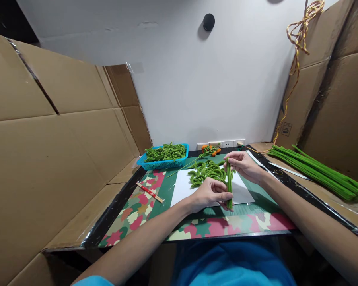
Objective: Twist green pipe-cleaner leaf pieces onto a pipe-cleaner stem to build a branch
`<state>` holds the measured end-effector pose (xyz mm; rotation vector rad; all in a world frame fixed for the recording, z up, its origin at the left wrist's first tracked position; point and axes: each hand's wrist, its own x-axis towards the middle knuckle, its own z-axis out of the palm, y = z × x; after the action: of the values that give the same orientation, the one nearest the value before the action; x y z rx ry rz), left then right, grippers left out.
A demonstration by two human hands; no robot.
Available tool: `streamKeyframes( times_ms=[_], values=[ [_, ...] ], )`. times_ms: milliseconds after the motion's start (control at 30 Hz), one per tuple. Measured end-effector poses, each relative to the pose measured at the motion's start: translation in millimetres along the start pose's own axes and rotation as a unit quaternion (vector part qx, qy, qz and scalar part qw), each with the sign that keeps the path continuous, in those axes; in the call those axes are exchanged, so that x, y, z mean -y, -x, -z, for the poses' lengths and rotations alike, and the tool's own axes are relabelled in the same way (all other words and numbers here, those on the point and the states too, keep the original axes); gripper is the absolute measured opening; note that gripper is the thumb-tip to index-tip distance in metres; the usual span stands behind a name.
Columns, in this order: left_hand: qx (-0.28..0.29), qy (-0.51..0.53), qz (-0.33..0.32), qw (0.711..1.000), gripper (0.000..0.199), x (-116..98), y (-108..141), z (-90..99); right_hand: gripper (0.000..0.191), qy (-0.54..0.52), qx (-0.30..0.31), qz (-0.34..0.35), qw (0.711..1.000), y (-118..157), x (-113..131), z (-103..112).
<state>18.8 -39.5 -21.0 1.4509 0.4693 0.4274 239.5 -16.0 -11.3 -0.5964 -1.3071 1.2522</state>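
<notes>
A short, straight piece of green fuzzy pipe cleaner (229, 179), possibly a few lengths side by side, stands nearly upright between my hands. My left hand (209, 194) is closed on its lower end, thumb and fingers pinching it. At the top, my right hand (244, 165) pinches the other end between thumb and fingertips. Just behind them lies a heap of curled green pipe cleaner pieces (208, 173) on a sheet of white paper (180, 188). The left hand hovers over the paper's near part and hides some of it.
A blue basket (164, 165) full of curled green pieces stands at the back left. Orange flowers on a green stem (210, 150) lie near the wall. Chopsticks in a red wrapper (149, 192) rest left. Long green pipe cleaners (319, 172) lie right. Cardboard walls (62, 151) flank the table.
</notes>
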Motion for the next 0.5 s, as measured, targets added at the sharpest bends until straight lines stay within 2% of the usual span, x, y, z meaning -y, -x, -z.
streamKeyframes(
  times_ms=[133, 267, 500],
  values=[
    [-0.007, -0.007, -0.001, 1.0, 0.044, -4.0, 1.0, -3.4, 0.033, 0.035, -0.025, -0.002, 0.999, -1.0, 1.4, -0.1],
    [-0.044, -0.015, 0.001, 0.999, 0.052, -7.5, -1.9, -3.7, 0.037, 0.091, -0.061, 0.009, 0.994, -1.0, 2.4, -0.5],
    [-0.123, -0.03, -0.02, 0.992, 0.057, -12.2, -4.5, 9.3, 0.038, 0.122, -0.05, 0.036, 0.991, 0.7, 5.5, -4.5]
  ],
)
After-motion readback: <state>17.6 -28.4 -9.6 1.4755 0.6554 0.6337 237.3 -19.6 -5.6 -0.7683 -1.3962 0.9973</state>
